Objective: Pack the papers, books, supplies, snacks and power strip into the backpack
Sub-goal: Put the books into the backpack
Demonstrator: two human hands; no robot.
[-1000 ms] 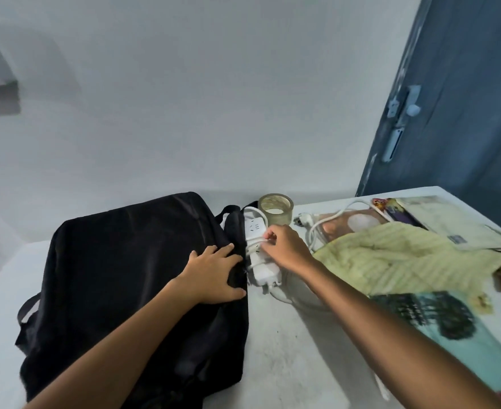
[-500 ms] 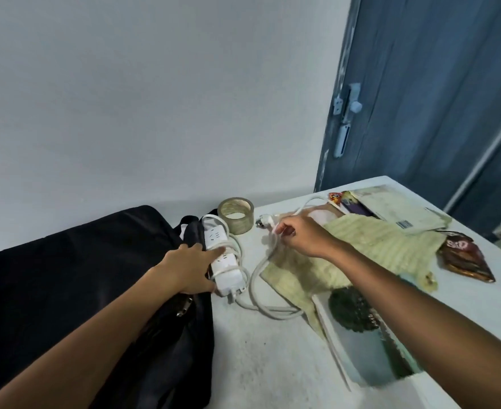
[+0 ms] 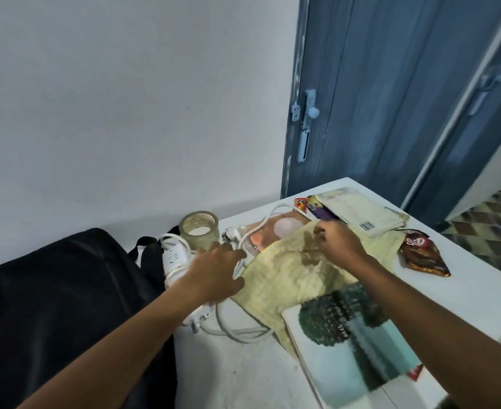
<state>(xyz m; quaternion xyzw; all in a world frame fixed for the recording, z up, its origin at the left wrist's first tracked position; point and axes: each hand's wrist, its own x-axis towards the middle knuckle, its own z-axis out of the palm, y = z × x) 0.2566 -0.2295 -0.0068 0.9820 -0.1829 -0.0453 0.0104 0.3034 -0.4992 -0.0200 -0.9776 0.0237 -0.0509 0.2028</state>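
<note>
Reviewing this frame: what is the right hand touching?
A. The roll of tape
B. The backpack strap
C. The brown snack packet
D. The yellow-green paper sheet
D. The right hand pinches the top edge of the yellow-green paper sheet, while the roll of tape, the brown snack packet and the backpack all lie apart from it.

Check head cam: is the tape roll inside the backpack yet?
No. The tape roll stands on the white table, outside the black backpack, next to the power strip.
</note>
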